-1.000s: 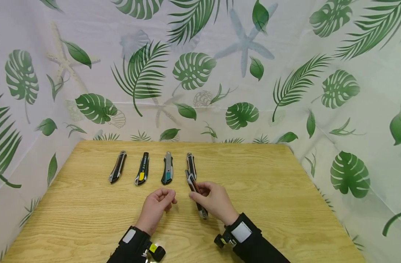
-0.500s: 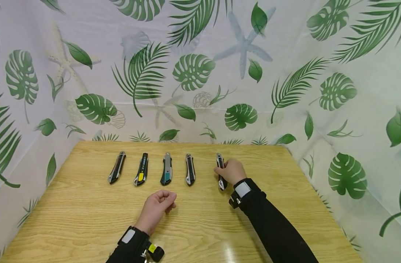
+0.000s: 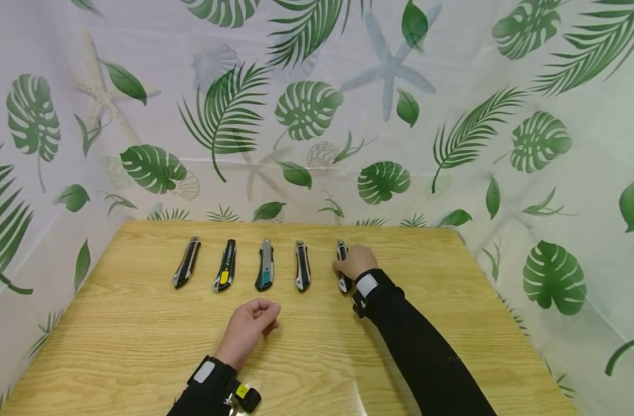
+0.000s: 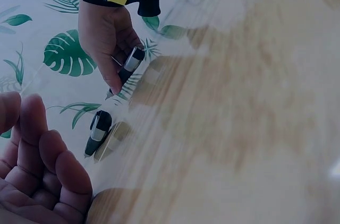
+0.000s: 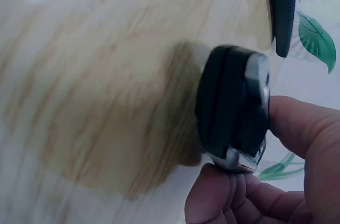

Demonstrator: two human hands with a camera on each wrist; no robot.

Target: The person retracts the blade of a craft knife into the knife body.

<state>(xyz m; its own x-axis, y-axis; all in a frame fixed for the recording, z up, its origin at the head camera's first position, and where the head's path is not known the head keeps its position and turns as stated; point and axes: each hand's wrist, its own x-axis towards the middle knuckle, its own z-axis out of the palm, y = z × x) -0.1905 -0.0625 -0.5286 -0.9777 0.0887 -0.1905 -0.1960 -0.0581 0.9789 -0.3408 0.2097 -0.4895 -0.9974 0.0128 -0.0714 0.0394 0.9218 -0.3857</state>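
Note:
My right hand pinches a black and silver snap-off utility knife between thumb and fingers at the right end of a row of such knives. Close up in the right wrist view, the black body of that utility knife stands between thumb and fingertips, its shadow on the wood beside it. To its left lies another black and silver utility knife. My left hand stays low over the table's middle, fingers loosely curled with nothing in them; the same left hand fills the lower left of its wrist view.
Further left in the row lie a grey knife with a teal slider, a black knife with a yellow slider, and a dark knife with silver edges. The wooden table meets a leaf-print cloth behind and at the sides.
My right hand has carried the utility knife away from the front of the fourth one, rightward and back to the row's end, then slightly left. The left hand has stayed put.

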